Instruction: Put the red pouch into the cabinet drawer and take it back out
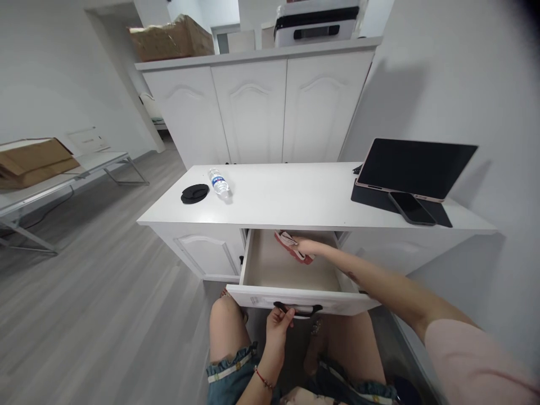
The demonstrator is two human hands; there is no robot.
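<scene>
A white drawer (270,275) stands pulled out under the worktop. My left hand (279,322) is closed on the black drawer handle (297,310) at the drawer's front. Inside the drawer, toward its back, my right hand (304,246) grips a flat red and pale patterned item (295,253); its exact kind cannot be made out. The fingers of that hand are partly hidden by the hand itself. Around the item the pale drawer bottom shows.
On the white worktop (291,194) lie a clear plastic bottle (220,184) and a black round object (194,193) at left. A tablet (415,167) on a stand and a phone (411,208) sit at right. My knees flank the drawer front. Cardboard boxes (172,40) stand farther off.
</scene>
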